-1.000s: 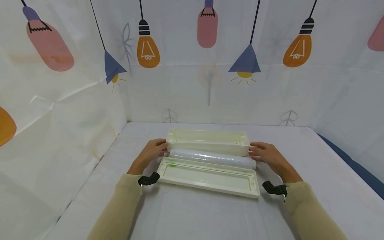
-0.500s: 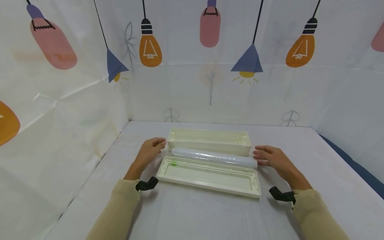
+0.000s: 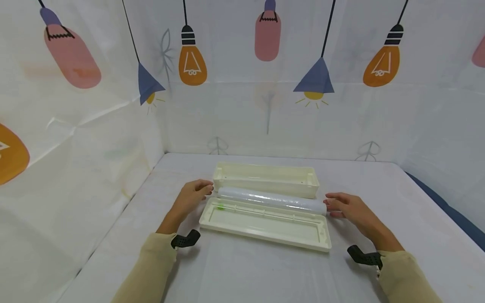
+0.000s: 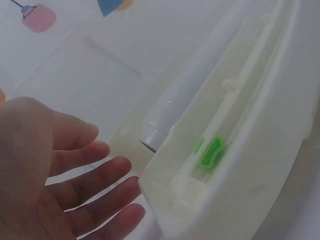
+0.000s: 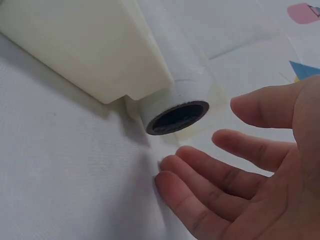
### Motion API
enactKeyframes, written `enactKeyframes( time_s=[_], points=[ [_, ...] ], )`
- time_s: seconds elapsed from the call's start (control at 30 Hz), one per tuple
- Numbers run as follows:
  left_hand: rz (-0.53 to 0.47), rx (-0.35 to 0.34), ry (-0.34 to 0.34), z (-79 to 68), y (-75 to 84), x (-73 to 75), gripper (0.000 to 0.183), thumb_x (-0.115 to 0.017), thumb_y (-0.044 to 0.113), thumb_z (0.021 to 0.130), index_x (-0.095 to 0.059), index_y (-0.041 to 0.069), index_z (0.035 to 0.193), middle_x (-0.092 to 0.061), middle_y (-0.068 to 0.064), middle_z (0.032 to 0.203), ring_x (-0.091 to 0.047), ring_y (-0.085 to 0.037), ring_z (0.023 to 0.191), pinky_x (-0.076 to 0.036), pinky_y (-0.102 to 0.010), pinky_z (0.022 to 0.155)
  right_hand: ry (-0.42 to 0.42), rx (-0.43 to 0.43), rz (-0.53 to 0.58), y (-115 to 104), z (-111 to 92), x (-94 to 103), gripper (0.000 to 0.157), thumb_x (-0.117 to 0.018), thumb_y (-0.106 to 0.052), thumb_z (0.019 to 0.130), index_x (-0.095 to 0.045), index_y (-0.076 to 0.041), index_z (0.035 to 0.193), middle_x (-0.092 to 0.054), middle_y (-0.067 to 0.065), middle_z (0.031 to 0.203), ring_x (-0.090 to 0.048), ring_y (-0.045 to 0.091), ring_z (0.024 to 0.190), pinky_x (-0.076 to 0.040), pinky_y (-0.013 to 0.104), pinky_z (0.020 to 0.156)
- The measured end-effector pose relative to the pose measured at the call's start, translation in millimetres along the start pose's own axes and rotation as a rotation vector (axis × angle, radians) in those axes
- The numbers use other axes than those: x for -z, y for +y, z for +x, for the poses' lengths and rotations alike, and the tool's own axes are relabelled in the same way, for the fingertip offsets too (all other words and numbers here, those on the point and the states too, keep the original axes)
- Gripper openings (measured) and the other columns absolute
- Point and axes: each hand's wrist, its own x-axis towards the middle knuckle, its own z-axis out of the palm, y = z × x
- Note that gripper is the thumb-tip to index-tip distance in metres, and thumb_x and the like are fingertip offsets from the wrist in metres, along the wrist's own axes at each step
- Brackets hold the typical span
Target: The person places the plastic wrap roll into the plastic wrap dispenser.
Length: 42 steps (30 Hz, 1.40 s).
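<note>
A roll of clear plastic wrap [image 3: 270, 199] lies between a long cream box [image 3: 265, 185] behind it and a flat cream lid [image 3: 265, 229] in front. The lid carries a small green slider [image 4: 212, 152] on its rail. At the roll's left end my left hand [image 3: 192, 198] has its fingers loosely bent, holding nothing. My right hand [image 3: 350, 210] is beside the roll's right end, fingers spread and relaxed. In the right wrist view the roll's hollow cardboard core [image 5: 179, 117] faces that hand, with a gap between them.
All of it rests on a white-covered table [image 3: 265, 277]. A white sheet [image 3: 235, 113] printed with lamps hangs behind and on both sides. Black wrist cameras [image 3: 185, 239] sit at both sleeves.
Both hands have come away from the ends of the cream box. They have moved nearer the person, to the roll's ends. Box, roll and lid keep their arrangement.
</note>
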Motion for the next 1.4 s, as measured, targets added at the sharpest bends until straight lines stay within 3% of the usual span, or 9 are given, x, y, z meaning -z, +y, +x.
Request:
enactKeyframes(
  time_s=[0.3, 0.47, 0.67, 1.07, 1.4],
  points=[
    [-0.037, 0.003, -0.092, 5.6, -6.9, -3.8, 0.034, -0.061, 0.026, 0.103, -0.068, 0.002, 0.125, -0.07, -0.011, 0.115, -0.064, -0.024, 0.105, -0.053, -0.039, 0.091, -0.056, -0.013, -0.064, 0.7, -5.0, 3.1, 0.062, -0.058, -0.037, 0.102, -0.045, 0.004, 0.146, -0.059, 0.024, 0.134, -0.066, 0.029, 0.108, -0.05, 0.051, 0.097],
    [0.053, 0.043, -0.115, 7.1, -9.8, -5.4, 0.036, -0.06, 0.033, 0.102, -0.07, 0.006, 0.124, -0.069, -0.006, 0.117, -0.059, -0.023, 0.101, -0.048, -0.039, 0.087, -0.108, 0.002, -0.059, 3.0, -5.1, 3.0, 0.062, -0.061, -0.039, 0.1, -0.047, 0.003, 0.145, -0.061, 0.019, 0.132, -0.064, 0.027, 0.109, -0.05, 0.046, 0.096],
    [0.099, 0.067, -0.119, 6.4, -9.9, -8.6, 0.037, -0.059, 0.034, 0.102, -0.07, 0.006, 0.125, -0.067, -0.007, 0.123, -0.058, -0.024, 0.109, -0.046, -0.045, 0.094, -0.135, 0.018, -0.064, 5.5, -5.7, 3.3, 0.062, -0.063, -0.038, 0.1, -0.048, 0.002, 0.145, -0.059, 0.018, 0.135, -0.063, 0.027, 0.113, -0.051, 0.043, 0.095],
    [0.098, 0.066, -0.14, 8.7, -7.6, -9.4, 0.037, -0.059, 0.033, 0.102, -0.072, 0.004, 0.121, -0.061, -0.013, 0.134, -0.05, -0.031, 0.129, -0.037, -0.054, 0.109, -0.097, 0.062, -0.085, 6.2, -3.6, 1.1, 0.059, -0.064, -0.035, 0.099, -0.05, 0.005, 0.142, -0.061, 0.018, 0.131, -0.064, 0.025, 0.11, -0.054, 0.034, 0.088],
    [0.09, 0.077, -0.109, 13.0, -9.8, -11.7, 0.034, -0.06, 0.031, 0.101, -0.073, 0.004, 0.118, -0.065, -0.009, 0.125, -0.055, -0.026, 0.116, -0.044, -0.049, 0.1, -0.055, 0.089, -0.071, 8.1, -2.7, -3.7, 0.058, -0.066, -0.034, 0.099, -0.052, 0.004, 0.14, -0.06, 0.02, 0.131, -0.065, 0.026, 0.107, -0.056, 0.037, 0.087]
  ],
)
